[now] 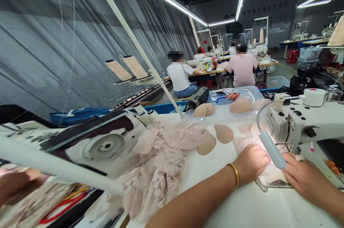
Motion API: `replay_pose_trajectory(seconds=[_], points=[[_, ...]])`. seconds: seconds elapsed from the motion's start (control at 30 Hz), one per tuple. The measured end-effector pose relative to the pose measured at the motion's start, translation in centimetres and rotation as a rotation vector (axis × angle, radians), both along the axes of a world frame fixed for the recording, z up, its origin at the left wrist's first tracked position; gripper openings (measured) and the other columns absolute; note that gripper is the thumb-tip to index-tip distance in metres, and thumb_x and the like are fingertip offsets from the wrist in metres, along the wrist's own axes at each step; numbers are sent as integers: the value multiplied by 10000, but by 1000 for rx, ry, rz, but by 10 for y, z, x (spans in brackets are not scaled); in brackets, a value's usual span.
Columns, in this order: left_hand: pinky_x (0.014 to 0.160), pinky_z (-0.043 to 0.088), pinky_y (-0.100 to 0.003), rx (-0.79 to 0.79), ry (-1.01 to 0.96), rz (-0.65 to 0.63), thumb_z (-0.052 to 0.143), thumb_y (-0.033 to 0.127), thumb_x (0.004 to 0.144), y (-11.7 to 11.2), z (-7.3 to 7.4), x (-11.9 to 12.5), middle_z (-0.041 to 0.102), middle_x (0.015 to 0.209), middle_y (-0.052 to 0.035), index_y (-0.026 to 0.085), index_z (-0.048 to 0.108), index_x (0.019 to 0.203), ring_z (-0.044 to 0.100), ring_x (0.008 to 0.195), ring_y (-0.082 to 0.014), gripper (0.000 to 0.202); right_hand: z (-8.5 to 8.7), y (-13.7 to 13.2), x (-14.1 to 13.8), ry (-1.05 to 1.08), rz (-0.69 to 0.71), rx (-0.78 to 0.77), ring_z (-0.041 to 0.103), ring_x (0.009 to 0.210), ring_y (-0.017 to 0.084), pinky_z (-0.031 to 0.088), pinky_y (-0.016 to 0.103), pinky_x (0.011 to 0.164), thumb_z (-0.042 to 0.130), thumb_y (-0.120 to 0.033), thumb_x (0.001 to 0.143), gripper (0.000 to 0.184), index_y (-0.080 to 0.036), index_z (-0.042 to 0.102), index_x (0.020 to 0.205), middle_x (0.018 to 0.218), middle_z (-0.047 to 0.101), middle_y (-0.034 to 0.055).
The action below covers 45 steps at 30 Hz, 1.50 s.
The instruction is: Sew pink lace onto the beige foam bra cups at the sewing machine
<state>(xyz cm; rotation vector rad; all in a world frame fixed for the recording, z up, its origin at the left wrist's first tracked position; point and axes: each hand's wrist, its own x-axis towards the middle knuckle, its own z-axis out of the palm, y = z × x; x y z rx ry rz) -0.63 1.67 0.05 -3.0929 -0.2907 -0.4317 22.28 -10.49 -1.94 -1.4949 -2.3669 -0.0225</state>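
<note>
My left hand [254, 161], with a gold bracelet at the wrist, is closed on pale lace fabric [243, 145] at the sewing machine [309, 117]. To its right, my right hand [306, 176] lies with fingers stretched apart on the lit fabric below the needle area. A grey lamp [272, 149] on a bendable neck hangs between the hands and hides some fingertips. Two flat, drop-shaped beige pads [224, 133] lie left of the machine head. Beside them spreads a heap of beige lace [158, 163].
Stacked beige pads [204, 110] sit behind, near a clear plastic tray [242, 93]. A thread stand [131, 34] with cones leans at left. Red-handled scissors [63, 206] and another person's blurred arm [16, 186] show lower left. Seated people [180, 74] work beyond.
</note>
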Motion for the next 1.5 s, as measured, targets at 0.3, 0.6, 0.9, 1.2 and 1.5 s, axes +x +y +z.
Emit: replay_pose_trajectory(seconds=[0.3,0.6,0.9,1.2,1.5], points=[[954,478,-368,-61,-49,-7,514,190,1044,5,-8,0,739,989,-67,203,714,1133,665,1032,-227,219,1,-1,-2,-17,31,-19,658,894,249,501,374,706,395,-99,1044,254,-248,596,998,1154,675,86],[940,457,-358,-65,-67,-8,492,178,1042,5,-5,1,746,975,-61,190,727,1014,639,973,-206,237,7,-2,-5,4,44,99,601,738,204,467,331,625,387,-62,1033,289,-234,615,985,969,636,58],[883,415,-366,-2,-6,24,578,159,1000,10,2,3,768,1054,-50,200,740,983,625,1011,-218,168,10,0,-5,58,67,86,652,837,219,524,335,688,390,-94,1048,292,-238,644,1038,1021,661,66],[918,441,-439,-82,24,177,610,247,981,5,16,1,713,1124,-118,176,726,1010,597,1045,-289,139,5,0,-3,183,-15,50,666,826,248,525,356,664,467,-195,1022,282,-298,724,968,1019,709,70],[1030,502,-342,-278,-124,113,578,126,962,-37,23,-45,741,1186,-70,201,582,1270,677,1133,-202,317,22,-15,-57,1085,-259,-441,594,654,216,498,342,621,639,-604,955,506,-264,626,1330,726,639,-16]])
